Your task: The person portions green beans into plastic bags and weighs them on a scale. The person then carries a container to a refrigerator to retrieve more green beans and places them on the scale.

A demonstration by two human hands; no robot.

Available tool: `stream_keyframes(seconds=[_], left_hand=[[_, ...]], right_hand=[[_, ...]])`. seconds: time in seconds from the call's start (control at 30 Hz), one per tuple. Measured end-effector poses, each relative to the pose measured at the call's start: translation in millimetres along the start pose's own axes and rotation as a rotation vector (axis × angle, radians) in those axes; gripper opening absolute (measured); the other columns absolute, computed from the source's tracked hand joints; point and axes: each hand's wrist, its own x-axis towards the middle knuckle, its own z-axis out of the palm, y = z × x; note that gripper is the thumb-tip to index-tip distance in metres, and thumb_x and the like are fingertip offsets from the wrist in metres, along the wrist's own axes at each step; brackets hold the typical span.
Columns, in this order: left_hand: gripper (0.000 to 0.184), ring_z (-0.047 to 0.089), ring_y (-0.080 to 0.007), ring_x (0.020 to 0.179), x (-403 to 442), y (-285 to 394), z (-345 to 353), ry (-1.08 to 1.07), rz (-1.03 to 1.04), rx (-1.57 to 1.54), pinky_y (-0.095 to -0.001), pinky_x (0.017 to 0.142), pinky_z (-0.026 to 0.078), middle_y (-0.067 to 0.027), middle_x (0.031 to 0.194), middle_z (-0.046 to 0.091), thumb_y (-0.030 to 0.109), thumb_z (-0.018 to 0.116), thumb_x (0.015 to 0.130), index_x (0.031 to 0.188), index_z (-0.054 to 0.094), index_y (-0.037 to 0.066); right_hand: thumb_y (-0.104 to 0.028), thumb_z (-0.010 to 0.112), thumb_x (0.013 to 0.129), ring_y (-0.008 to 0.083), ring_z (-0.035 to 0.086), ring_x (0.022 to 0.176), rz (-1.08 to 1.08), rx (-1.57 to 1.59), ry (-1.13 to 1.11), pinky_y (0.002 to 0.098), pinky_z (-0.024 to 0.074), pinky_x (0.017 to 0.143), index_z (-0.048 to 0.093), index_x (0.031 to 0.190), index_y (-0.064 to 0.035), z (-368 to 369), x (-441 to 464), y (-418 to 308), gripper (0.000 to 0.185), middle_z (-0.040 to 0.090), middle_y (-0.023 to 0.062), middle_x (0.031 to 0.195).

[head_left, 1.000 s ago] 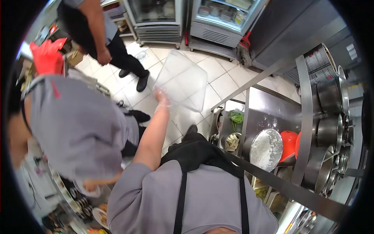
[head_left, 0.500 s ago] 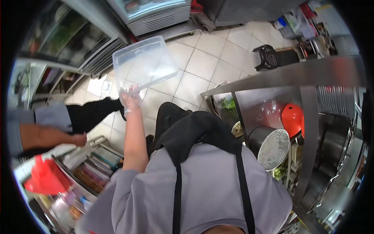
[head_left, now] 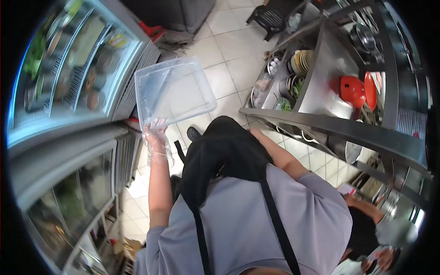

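Observation:
A clear plastic glove covers my left hand [head_left: 156, 134], whose fingers grip the near edge of a clear, shallow plastic container [head_left: 176, 91]. The container is held out over the tiled floor, with its far side close to the lit fridge. My right forearm reaches forward beside the black apron [head_left: 224, 151], and its hand is hidden behind the apron.
Glass-door fridges [head_left: 87, 59] stand at the left. A steel shelf unit [head_left: 323, 68] at the right holds red bowls [head_left: 352, 91], stacked plates [head_left: 302, 62] and greens. A black chair [head_left: 266, 19] is at the top. Another person [head_left: 362, 229] is at lower right.
The view has swung right; the fridges now fill the left side and the nearby co-workers seen earlier have left view there. My left hand still holds the container. My right forearm has come into view.

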Motion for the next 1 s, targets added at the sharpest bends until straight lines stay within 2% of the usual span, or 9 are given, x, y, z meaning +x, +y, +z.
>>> stream_keyframes(seconds=[0.13,0.3,0.37,0.5,0.57,0.6,0.77,0.87,1.0], left_hand=[[0.043,0.049,-0.0454,0.1,40.3,13.2,59.9,-0.108,-0.051,0.196,-0.057,0.084,0.039,-0.0233,0.119,0.04,0.03,0.04,0.084,0.117,0.028,0.004],[0.041,0.05,-0.043,0.1,77.5,10.8,120.3,-0.185,-0.026,0.366,-0.0536,0.081,0.043,-0.0238,0.118,0.042,0.028,0.035,0.088,0.12,0.028,0.002],[0.044,0.05,-0.0422,0.1,79.5,11.5,140.6,-0.16,-0.033,0.408,-0.052,0.079,0.045,-0.0238,0.119,0.042,0.028,0.037,0.089,0.121,0.028,0.0],[0.039,0.055,-0.0368,0.089,109.9,7.3,164.1,-0.194,0.022,0.507,-0.0446,0.071,0.049,-0.023,0.116,0.047,0.028,0.04,0.088,0.117,0.036,0.002],[0.036,0.056,-0.0344,0.086,121.7,5.1,172.4,-0.22,0.016,0.529,-0.0417,0.069,0.05,-0.0223,0.113,0.05,0.027,0.042,0.087,0.113,0.039,0.003],[0.052,0.056,-0.0409,0.093,126.4,5.5,176.5,-0.255,0.004,0.6,-0.0457,0.074,0.051,-0.0245,0.117,0.045,0.03,0.04,0.088,0.125,0.024,-0.002],[0.044,0.055,-0.036,0.092,165.5,-10.3,189.1,-0.23,-0.055,0.628,-0.0417,0.067,0.05,-0.0197,0.11,0.05,0.032,0.044,0.085,0.117,0.036,0.002],[0.053,0.056,-0.0385,0.094,172.0,-17.5,204.9,-0.259,-0.134,0.673,-0.0442,0.075,0.05,-0.0236,0.117,0.045,0.034,0.041,0.087,0.125,0.026,-0.001],[0.054,0.056,-0.0382,0.093,182.1,-25.6,217.4,-0.366,-0.094,0.759,-0.0444,0.075,0.05,-0.0225,0.116,0.045,0.035,0.041,0.087,0.125,0.027,-0.002]], right_hand=[[-0.022,0.052,0.075,0.0349,0.059,0.084,0.146,0.06,0.499,0.0426,0.0448,0.077,0.064,0.084,-0.0017,-50.3,39.6,-67.5,0.026,0.061,0.0201,0.088],[-0.017,0.053,0.072,0.0338,0.058,0.084,0.523,0.059,0.911,0.0433,0.0448,0.077,0.065,0.082,-0.0001,-84.9,125.7,13.4,0.022,0.059,0.022,0.091],[-0.015,0.054,0.073,0.0333,0.059,0.082,0.674,-0.136,0.479,0.0434,0.046,0.075,0.062,0.082,0.0042,-128.0,109.9,14.2,0.023,0.058,0.0216,0.093],[-0.01,0.049,0.08,0.0326,0.06,0.081,1.056,0.518,1.233,0.0412,0.0485,0.071,0.056,0.088,0.0073,-128.5,124.1,77.4,0.021,0.057,0.0231,0.094],[-0.011,0.046,0.082,0.0309,0.061,0.083,1.218,0.36,1.425,0.039,0.0491,0.069,0.058,0.092,0.0037,-106.8,142.5,133.4,0.021,0.059,0.0196,0.096],[-0.012,0.046,0.083,0.0298,0.061,0.083,1.205,0.272,1.325,0.038,0.0492,0.069,0.059,0.092,0.0018,-106.9,127.0,137.0,0.021,0.06,0.0175,0.095],[-0.018,0.046,0.083,0.0255,0.062,0.079,1.158,0.379,0.881,0.0342,0.0486,0.067,0.064,0.089,-0.0066,-109.9,85.5,128.0,0.021,0.064,0.0095,0.088],[-0.017,0.051,0.08,0.0274,0.061,0.08,1.074,0.746,1.136,0.0338,0.0479,0.069,0.063,0.088,-0.0068,-105.1,91.6,120.4,0.017,0.064,0.0121,0.087],[-0.015,0.059,0.075,0.0304,0.06,0.085,1.031,0.414,1.035,0.0374,0.0469,0.073,0.061,0.093,-0.0087,-128.0,99.8,91.8,0.019,0.063,0.0137,0.089]])
